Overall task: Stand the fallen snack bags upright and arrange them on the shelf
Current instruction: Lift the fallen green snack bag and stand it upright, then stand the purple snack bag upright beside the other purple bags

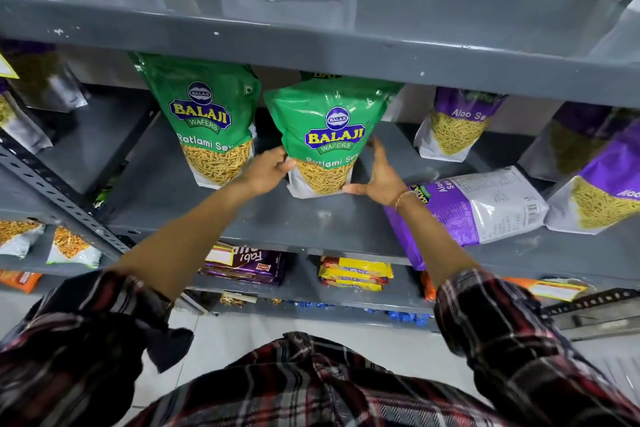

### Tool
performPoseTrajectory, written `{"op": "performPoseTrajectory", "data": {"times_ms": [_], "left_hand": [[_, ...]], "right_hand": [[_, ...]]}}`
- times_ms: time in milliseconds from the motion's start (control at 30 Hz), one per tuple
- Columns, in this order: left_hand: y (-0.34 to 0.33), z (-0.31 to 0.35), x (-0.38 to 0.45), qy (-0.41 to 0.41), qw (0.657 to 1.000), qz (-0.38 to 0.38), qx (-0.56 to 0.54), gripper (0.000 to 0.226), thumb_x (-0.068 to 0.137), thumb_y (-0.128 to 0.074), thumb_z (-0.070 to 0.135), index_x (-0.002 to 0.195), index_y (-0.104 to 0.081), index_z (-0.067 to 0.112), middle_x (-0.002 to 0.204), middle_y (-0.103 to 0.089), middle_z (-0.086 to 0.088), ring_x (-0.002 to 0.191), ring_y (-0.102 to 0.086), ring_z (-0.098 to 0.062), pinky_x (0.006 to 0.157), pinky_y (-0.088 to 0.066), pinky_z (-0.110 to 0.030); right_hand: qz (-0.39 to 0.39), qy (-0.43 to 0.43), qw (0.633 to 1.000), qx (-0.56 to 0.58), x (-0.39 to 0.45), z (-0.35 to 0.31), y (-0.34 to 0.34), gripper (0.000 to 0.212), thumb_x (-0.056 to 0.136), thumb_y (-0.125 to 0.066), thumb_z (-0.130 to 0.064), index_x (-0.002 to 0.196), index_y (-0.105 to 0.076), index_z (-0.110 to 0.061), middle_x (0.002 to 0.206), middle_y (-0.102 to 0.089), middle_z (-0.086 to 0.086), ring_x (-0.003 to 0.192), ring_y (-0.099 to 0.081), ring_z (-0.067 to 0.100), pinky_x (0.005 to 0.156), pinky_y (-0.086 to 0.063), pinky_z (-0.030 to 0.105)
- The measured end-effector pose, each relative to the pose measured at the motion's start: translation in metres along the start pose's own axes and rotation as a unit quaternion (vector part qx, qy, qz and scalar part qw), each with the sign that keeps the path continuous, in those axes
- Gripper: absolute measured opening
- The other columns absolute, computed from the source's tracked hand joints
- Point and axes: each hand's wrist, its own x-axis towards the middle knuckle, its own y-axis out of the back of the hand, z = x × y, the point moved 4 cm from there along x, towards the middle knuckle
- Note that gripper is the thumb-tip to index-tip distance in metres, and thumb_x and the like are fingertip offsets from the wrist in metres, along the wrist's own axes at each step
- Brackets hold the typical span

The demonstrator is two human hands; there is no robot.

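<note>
A green Ratlami Sev bag [329, 128] stands upright on the grey middle shelf [277, 218]. My left hand [265, 170] grips its lower left edge. My right hand [379, 180] rests against its lower right side, thumb along the base and fingers spread. A second green Ratlami Sev bag [207, 114] stands upright just to its left. A purple Aloo Sev bag [485, 208] lies flat on the shelf under my right wrist.
Purple Aloo Sev bags stand at the back [453, 128] and the right [602, 191]. More bags [31, 87] stand at the left. The upper shelf edge [346, 52] overhangs the bag tops. Biscuit packs [353, 274] fill the lower shelf.
</note>
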Motion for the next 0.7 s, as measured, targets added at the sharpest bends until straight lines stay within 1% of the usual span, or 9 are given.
{"op": "performPoseTrajectory", "data": {"times_ms": [67,133,167,300,367,467,533,600,700], "left_hand": [[0.002,0.004,0.006,0.029,0.999,-0.015,0.006,0.029,0.098,-0.041,0.033,0.103,-0.053,0.007,0.105,-0.062,-0.019,0.103,-0.057,-0.034,0.071,-0.032,-0.034],[0.002,0.006,0.009,0.058,0.998,-0.016,0.019,0.027,0.098,-0.038,0.035,0.094,-0.049,0.011,0.088,-0.056,-0.011,0.093,-0.053,-0.028,0.070,-0.029,-0.032],[0.002,0.006,0.010,0.066,0.997,-0.009,0.027,0.028,0.099,-0.037,0.036,0.091,-0.047,0.011,0.085,-0.052,-0.009,0.089,-0.050,-0.026,0.070,-0.029,-0.032],[-0.001,0.011,0.007,0.048,0.998,0.025,0.038,0.035,0.099,-0.037,0.032,0.100,-0.051,0.000,0.101,-0.061,-0.022,0.089,-0.053,-0.030,0.070,-0.033,-0.035],[-0.002,0.007,0.001,0.044,0.997,0.058,0.039,0.036,0.098,-0.041,0.031,0.105,-0.055,-0.001,0.106,-0.065,-0.024,0.097,-0.059,-0.037,0.073,-0.038,-0.037],[-0.011,-0.002,-0.014,0.083,0.992,0.090,0.042,0.029,0.094,-0.050,0.026,0.095,-0.063,0.000,0.092,-0.069,-0.023,0.088,-0.064,-0.036,0.071,-0.045,-0.034],[-0.032,0.000,-0.029,0.101,0.994,0.029,0.006,0.017,0.089,-0.054,0.014,0.090,-0.067,0.003,0.089,-0.072,-0.018,0.077,-0.067,-0.029,0.075,-0.054,-0.035],[-0.062,0.018,-0.048,0.109,0.987,-0.088,-0.084,0.014,0.089,-0.054,0.010,0.093,-0.065,0.002,0.091,-0.071,-0.018,0.063,-0.064,-0.020,0.069,-0.055,-0.032],[-0.110,0.078,-0.072,0.051,0.955,-0.225,-0.184,0.017,0.093,-0.052,0.013,0.100,-0.061,0.001,0.101,-0.068,-0.027,0.056,-0.064,-0.010,0.059,-0.054,-0.022]], "right_hand": [[-0.044,-0.008,0.998,0.042,0.009,-0.003,-0.004,0.100,0.061,-0.084,-0.008,0.138,-0.020,-0.006,0.143,-0.040,0.011,0.132,-0.038,0.021,0.108,-0.034,0.029],[-0.021,-0.030,0.995,0.092,0.008,-0.002,-0.009,0.086,0.061,-0.082,-0.001,0.131,-0.032,-0.006,0.129,-0.053,0.007,0.123,-0.050,0.024,0.093,-0.043,0.015],[0.001,-0.036,0.994,0.105,0.005,0.000,-0.012,0.082,0.061,-0.082,-0.002,0.128,-0.036,-0.007,0.126,-0.055,0.007,0.119,-0.052,0.024,0.090,-0.045,0.013],[0.061,-0.038,0.989,0.132,-0.007,0.003,-0.021,0.078,0.061,-0.084,-0.008,0.126,-0.039,-0.009,0.130,-0.056,0.011,0.117,-0.054,0.025,0.101,-0.046,0.040],[0.054,-0.043,0.991,0.117,-0.010,0.000,-0.022,0.079,0.063,-0.083,-0.010,0.127,-0.037,-0.008,0.132,-0.054,0.012,0.121,-0.052,0.027,0.103,-0.044,0.041],[0.018,-0.045,0.998,0.033,-0.019,-0.005,-0.015,0.086,0.066,-0.081,-0.014,0.134,-0.029,-0.008,0.140,-0.047,0.013,0.128,-0.045,0.029,0.108,-0.038,0.044],[0.017,-0.042,0.997,-0.065,-0.028,0.001,0.005,0.082,0.072,-0.077,-0.016,0.138,-0.029,-0.007,0.143,-0.043,0.014,0.130,-0.043,0.029,0.110,-0.035,0.042],[0.030,-0.042,0.987,-0.155,-0.039,0.010,0.035,0.062,0.078,-0.071,-0.017,0.133,-0.043,-0.009,0.138,-0.050,0.015,0.125,-0.049,0.031,0.107,-0.036,0.036],[0.084,-0.055,0.968,-0.230,-0.054,0.026,0.092,0.033,0.084,-0.061,-0.009,0.118,-0.061,-0.008,0.122,-0.062,0.020,0.109,-0.059,0.036,0.096,-0.042,0.036]]}}
